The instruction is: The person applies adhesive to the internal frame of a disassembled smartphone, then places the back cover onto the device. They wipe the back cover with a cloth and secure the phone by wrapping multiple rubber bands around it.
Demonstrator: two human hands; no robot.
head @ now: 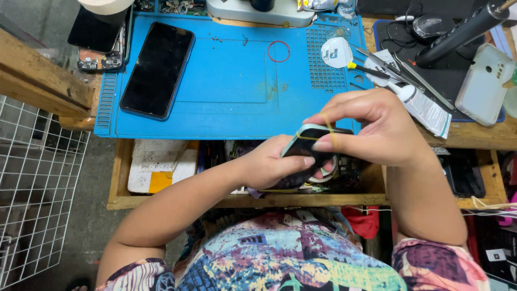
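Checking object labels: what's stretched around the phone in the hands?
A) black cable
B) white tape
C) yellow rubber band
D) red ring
C: a thin yellow rubber band crosses the phone, which the left hand holds while the right hand pulls the band over its fingers.

Dark phone [312, 146] with pale green edge, tilted, yellow rubber band [329, 128] stretched across it.

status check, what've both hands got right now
Left hand grips the phone from below. Right hand stretches a yellow rubber band around it. Held above the open drawer, nothing in the way.
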